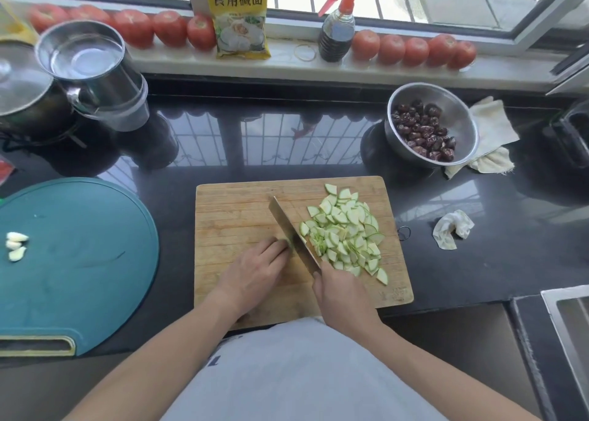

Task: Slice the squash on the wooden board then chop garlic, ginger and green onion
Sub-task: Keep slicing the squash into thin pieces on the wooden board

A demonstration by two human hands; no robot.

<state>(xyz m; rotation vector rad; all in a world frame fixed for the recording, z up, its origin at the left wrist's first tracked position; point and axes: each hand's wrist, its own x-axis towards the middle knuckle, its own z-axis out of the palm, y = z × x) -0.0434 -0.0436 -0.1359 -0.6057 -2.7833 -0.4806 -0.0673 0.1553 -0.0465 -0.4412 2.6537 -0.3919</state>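
A pile of thin, pale green squash slices (347, 234) covers the right half of the wooden board (232, 210). My right hand (342, 296) grips the handle of a cleaver (291, 232), whose blade stands on the board against the left side of the pile. My left hand (255, 272) holds down a small remaining piece of squash (288, 245) at the blade's left face; the piece is mostly hidden under my fingertips. Three peeled garlic cloves (16, 245) lie on the teal round board (86, 261) at the left.
A steel bowl of dried red dates (430, 127) stands back right beside a cloth (492, 130). A crumpled tissue (452, 229) lies right of the board. Steel pots (83, 66) stand back left. Tomatoes (414, 49), a yellow packet (239, 15) and a spray bottle (338, 28) line the windowsill. A sink edge (567, 321) is at right.
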